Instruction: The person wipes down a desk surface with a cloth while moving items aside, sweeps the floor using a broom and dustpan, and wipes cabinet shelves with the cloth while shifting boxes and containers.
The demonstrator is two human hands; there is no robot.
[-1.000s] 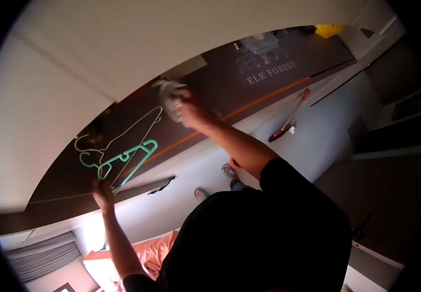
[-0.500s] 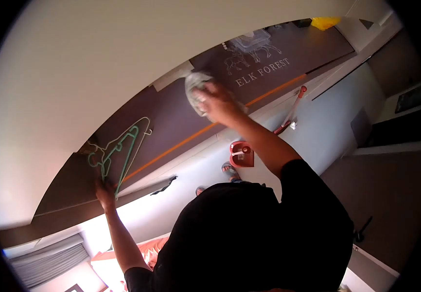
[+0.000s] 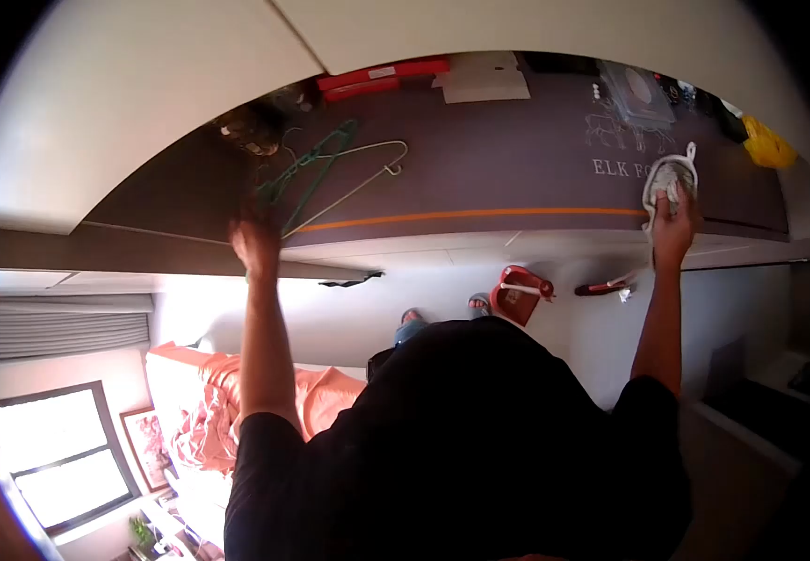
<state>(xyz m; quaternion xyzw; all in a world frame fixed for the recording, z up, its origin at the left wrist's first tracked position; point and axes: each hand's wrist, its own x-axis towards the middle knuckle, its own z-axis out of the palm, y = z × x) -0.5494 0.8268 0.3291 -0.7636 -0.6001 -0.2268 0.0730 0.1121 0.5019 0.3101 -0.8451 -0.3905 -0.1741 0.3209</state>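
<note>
My right hand (image 3: 674, 224) is closed on a crumpled whitish cloth (image 3: 672, 178), pressed over the lettering of a dark grey mat (image 3: 499, 178) with an orange stripe. A looped edge of the cloth sticks up beyond the fingers. My left hand (image 3: 255, 248) is at the front edge on the left, beside several hangers. A green hanger (image 3: 321, 161) and a pale hanger (image 3: 354, 192) lie overlapping on the mat, their near ends close to that hand. Its fingers are dark and blurred.
Along the back are red boxes (image 3: 382, 79), a white board (image 3: 484, 79), a clear plastic container (image 3: 639, 98) and a yellow bag (image 3: 768, 142). White panels (image 3: 143, 93) overhang the surface. On the floor below stand a red dustpan (image 3: 520, 294) and my feet. A bed (image 3: 321, 393) is at left.
The right hand has carried the cloth rightward along the mat, onto the lettering. The view has turned and shifted. My left hand stays by the hangers.
</note>
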